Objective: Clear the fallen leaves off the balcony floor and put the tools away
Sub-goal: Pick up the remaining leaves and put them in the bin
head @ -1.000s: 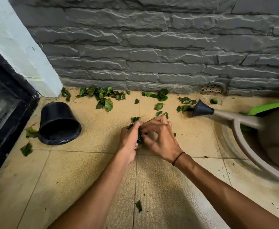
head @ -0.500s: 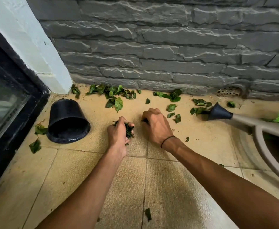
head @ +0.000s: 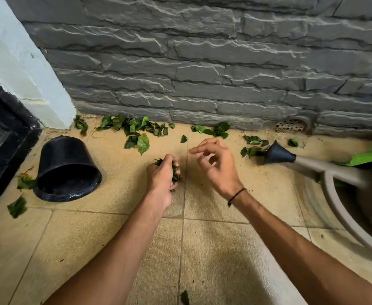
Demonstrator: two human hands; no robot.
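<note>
Gripping leaves (head: 174, 171): left hand (head: 162, 180) | black pot (head: 67, 170) beside | watering can (head: 312, 166) right

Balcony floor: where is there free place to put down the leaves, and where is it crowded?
Bare tile lies between the black pot and the left hand, and near the camera between the forearms. Crowded: the strip of leaves along the stone wall, and around the watering can.
</note>
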